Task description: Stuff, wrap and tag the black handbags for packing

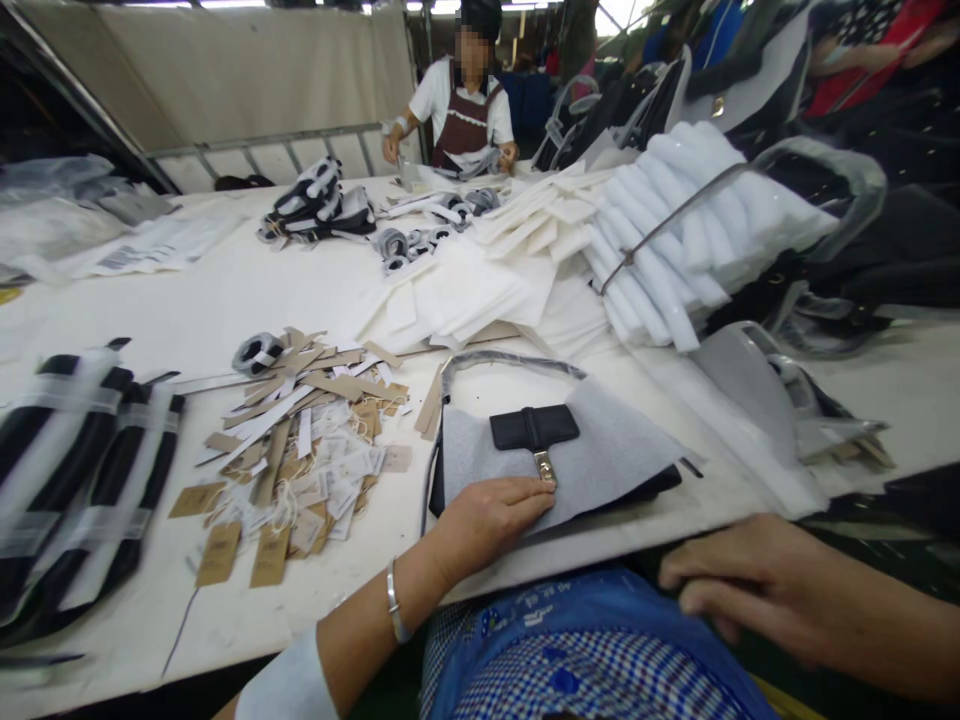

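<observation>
A black handbag [660, 486] lies on the table edge in front of me, with a grey protective sheet [600, 445] spread over its front. Its black flap tab [534, 428] and a gold metal clasp [544, 467] show on top of the sheet. The handle [517, 358], wrapped in clear plastic, arches behind the bag. My left hand [487, 520] rests flat on the sheet, fingertips at the clasp. Off the table edge, to the right of the bag, is my right hand [750, 575], a little blurred. Its fingers are loosely bent and apart, with nothing visible in them.
Left of the bag lies a heap of paper tags [300, 450] and card strips. Wrapped black straps [75, 470] sit at far left. White foam sheets [465, 290] and a tied bundle of white padding [667, 230] stand behind. A co-worker [469, 110] works across the table.
</observation>
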The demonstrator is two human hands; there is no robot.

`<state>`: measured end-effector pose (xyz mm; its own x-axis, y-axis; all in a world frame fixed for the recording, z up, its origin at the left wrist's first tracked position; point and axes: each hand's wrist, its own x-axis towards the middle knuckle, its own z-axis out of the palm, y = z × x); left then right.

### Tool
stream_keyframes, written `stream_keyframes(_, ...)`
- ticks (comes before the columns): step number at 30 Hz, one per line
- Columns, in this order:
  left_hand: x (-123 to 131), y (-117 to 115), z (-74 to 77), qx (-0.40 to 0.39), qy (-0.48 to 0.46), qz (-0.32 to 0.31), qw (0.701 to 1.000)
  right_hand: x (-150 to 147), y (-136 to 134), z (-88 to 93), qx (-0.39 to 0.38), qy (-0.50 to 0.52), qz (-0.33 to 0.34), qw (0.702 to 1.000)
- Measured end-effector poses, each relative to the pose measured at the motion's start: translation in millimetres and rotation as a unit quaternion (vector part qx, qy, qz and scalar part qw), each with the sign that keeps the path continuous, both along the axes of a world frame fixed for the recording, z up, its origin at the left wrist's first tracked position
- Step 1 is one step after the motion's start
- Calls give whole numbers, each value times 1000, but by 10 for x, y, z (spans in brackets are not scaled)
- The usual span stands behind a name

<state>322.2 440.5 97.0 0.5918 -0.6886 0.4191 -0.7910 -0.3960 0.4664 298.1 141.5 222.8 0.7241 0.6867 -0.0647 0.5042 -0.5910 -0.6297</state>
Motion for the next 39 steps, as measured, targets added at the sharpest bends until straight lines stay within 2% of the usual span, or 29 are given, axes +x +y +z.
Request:
stream_keyframes(3, -7, -2, 13, 8, -14, 1, 1000, 78, 249, -22, 53, -154, 15, 987)
stream_keyframes(5, -15, -7, 35, 16, -16, 2, 1000, 211, 436, -181, 81, -255, 14, 964)
stream_keyframes(6, -19, -10, 46, 21, -14, 1, 1000, 284, 513, -299, 81, -270, 16, 959)
stream_keyframes(11, -35, -37, 71, 37, 4, 1, 999, 459, 637, -940, 58, -198, -47, 977)
stream_keyframes(15, -31, -59, 93, 0, 77, 21, 997, 380, 567, -1192, 102, -230, -60, 966)
stream_keyframes(18, 10, -75, 153, -23, 133, 53, 989, 345, 537, -1258, 111, -258, -60, 958)
stream_keyframes(23, 232, -157, 281, -24, 193, 186, 963, 361, 520, -1300, 107, -282, -40, 953)
stream_keyframes(25, 349, -224, 324, -7, 215, 212, 953, 366, 514, -1302, 109, -290, -40, 950)
stream_keyframes(32, 599, -409, 407, 14, 324, 227, 918, 367, 508, -1308, 111, -285, -44, 951)
stream_keyframes(36, 630, -405, 376, 8, 389, 222, 894, 375, 518, -1335, 115, -274, -52, 953)
stream_keyframes(39, 622, -395, 327, -3, 398, 230, 888, 377, 525, -1345, 116, -267, -56, 955)
